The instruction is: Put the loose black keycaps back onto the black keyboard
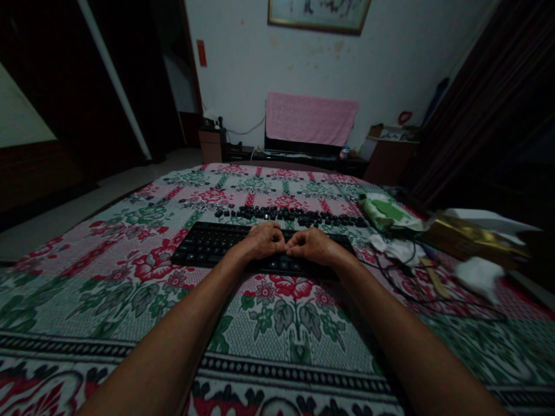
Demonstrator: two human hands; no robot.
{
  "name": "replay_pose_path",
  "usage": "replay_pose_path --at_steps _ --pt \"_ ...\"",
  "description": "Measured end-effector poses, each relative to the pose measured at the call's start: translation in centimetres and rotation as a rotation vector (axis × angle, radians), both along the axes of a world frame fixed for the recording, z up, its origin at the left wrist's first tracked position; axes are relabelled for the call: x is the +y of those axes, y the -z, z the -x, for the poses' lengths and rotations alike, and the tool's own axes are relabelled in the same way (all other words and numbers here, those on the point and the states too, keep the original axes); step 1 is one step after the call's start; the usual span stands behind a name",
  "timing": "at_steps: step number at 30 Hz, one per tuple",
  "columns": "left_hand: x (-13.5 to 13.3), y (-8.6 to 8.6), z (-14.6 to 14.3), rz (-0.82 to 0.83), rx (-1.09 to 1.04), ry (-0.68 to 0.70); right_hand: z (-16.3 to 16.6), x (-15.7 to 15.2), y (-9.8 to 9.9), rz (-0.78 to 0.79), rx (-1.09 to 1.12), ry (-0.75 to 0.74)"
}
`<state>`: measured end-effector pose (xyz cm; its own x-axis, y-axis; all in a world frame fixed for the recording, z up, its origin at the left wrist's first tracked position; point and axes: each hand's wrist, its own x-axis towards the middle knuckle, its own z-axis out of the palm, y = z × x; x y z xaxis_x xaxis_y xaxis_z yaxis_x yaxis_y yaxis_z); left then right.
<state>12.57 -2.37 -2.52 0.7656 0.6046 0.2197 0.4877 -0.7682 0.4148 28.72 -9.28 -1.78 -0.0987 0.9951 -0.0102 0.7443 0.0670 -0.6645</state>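
A black keyboard (208, 245) lies on a flowered bedspread (277, 312) in front of me. My left hand (262, 240) and my right hand (314, 245) rest side by side on the middle of the keyboard, knuckles up and fingers curled under. Their fingertips meet over the keys in a pinch; what they hold, if anything, is hidden. Beyond the keyboard runs a row of several loose black keycaps (295, 215).
A green packet (385, 212), white tissue (396, 247), a black cable (403, 283), a gold-coloured box (472, 240) and a white wad (479, 276) lie to the right. Far off stand a pink-covered TV stand (311, 118) and a dark doorway at left.
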Motion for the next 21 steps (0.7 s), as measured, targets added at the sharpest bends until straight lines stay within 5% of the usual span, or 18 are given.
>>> replay_pose_path --at_steps 21 --pt "0.1 0.0 -0.1 0.036 -0.014 -0.037 -1.2 -0.7 0.1 -0.199 -0.006 -0.051"
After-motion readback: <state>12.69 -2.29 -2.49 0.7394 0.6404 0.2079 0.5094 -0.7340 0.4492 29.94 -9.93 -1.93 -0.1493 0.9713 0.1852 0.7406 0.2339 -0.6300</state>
